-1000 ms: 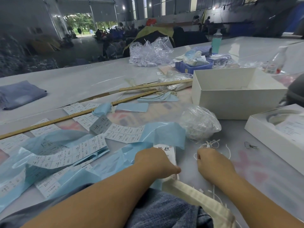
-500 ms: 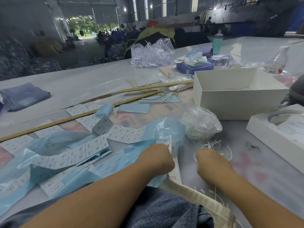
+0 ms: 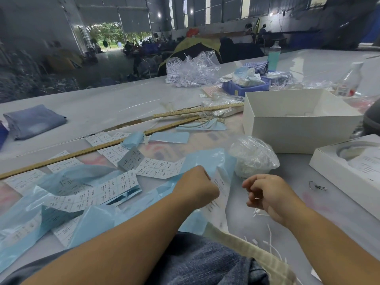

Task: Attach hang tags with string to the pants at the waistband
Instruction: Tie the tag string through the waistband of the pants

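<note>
Blue denim pants (image 3: 201,262) lie at the near table edge, their cream waistband (image 3: 246,249) running to the right. My left hand (image 3: 195,188) grips a long white printed hang tag (image 3: 221,190) and holds it raised over the table. My right hand (image 3: 269,194) hovers just right of the tag with curled fingers; a thin white string (image 3: 259,213) hangs from under it. More loose strings (image 3: 269,241) lie below that hand. A clear bag of strings (image 3: 253,157) sits behind both hands.
Light blue plastic film (image 3: 92,223) and printed label sheets (image 3: 156,167) cover the left. Two wooden rulers (image 3: 82,153) cross the middle. An open white box (image 3: 296,122) and a second box (image 3: 349,167) stand right. Folded jeans (image 3: 33,120) lie far left. A metal clip (image 3: 316,187) rests nearby.
My left hand has lifted the hang tag up off the table and forward. My right hand has risen from the string pile and turned, its fingers now showing.
</note>
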`<state>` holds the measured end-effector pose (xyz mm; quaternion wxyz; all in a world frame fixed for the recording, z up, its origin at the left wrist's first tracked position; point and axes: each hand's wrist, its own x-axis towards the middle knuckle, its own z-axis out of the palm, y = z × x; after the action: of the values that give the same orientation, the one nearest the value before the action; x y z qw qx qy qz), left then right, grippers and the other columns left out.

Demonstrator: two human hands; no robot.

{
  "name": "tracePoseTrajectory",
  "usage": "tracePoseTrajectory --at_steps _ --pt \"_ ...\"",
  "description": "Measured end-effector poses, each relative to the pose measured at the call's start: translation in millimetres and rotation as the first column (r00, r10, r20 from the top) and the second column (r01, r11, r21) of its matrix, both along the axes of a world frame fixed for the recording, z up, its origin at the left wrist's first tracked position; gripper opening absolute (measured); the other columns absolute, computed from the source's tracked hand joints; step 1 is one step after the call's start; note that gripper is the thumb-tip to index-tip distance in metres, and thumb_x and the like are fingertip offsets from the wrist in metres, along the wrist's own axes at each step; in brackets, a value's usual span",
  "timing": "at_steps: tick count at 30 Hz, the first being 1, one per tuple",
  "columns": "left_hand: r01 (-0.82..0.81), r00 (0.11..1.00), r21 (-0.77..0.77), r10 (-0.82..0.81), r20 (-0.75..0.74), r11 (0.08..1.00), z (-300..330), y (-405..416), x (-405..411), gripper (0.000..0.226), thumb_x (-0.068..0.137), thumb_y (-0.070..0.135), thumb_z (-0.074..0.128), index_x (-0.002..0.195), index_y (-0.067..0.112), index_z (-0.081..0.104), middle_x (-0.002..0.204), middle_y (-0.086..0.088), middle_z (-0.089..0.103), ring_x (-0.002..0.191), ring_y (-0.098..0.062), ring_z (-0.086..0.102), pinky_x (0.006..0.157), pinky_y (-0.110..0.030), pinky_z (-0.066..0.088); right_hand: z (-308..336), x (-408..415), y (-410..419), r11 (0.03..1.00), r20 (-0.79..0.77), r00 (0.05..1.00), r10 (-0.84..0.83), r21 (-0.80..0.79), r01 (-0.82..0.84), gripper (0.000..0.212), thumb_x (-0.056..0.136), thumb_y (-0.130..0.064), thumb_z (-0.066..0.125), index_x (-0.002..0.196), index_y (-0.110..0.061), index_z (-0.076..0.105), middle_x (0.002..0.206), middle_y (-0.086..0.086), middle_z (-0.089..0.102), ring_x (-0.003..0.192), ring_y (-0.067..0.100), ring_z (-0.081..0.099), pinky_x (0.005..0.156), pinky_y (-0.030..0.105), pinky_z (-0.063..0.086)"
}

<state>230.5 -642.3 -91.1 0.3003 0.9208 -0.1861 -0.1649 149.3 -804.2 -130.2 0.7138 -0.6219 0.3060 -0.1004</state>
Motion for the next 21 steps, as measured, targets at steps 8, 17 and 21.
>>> tracePoseTrajectory --at_steps 8,17,21 --pt "-0.009 0.989 -0.078 -0.002 -0.147 0.997 13 5 5 0.009 0.083 0.009 0.071 0.09 0.014 0.069 0.106 -0.008 0.069 0.077 -0.019 0.065 0.056 -0.019 0.051 9 7 18 0.983 -0.04 0.984 0.176 -0.041 -0.178 0.023 0.092 -0.016 0.061 0.08 0.002 0.068 0.069 0.009 0.054 0.051 0.016 0.049 0.05 0.03 0.051" --pt "0.231 0.921 -0.258 -0.296 -0.254 0.938 14 2 -5 0.027 0.084 0.032 0.075 0.085 0.005 0.071 0.067 0.001 0.061 0.061 -0.008 0.051 0.057 -0.015 0.04 22 12 32 0.945 -0.057 0.944 0.326 -0.009 -0.327 0.033 0.096 -0.035 0.055 0.096 -0.009 0.074 0.074 0.008 0.069 0.062 0.016 0.065 0.051 0.027 0.051" --pt "0.18 0.953 -0.219 -0.225 -0.201 0.959 10 6 4 0.027 0.084 0.036 0.076 0.081 0.011 0.069 0.077 0.008 0.07 0.067 -0.011 0.057 0.061 -0.02 0.042 23 11 33 0.968 -0.007 0.972 0.235 0.087 -0.233 0.024 0.099 -0.012 0.048 0.1 -0.004 0.07 0.104 0.024 0.072 0.093 0.037 0.069 0.095 0.057 0.051"
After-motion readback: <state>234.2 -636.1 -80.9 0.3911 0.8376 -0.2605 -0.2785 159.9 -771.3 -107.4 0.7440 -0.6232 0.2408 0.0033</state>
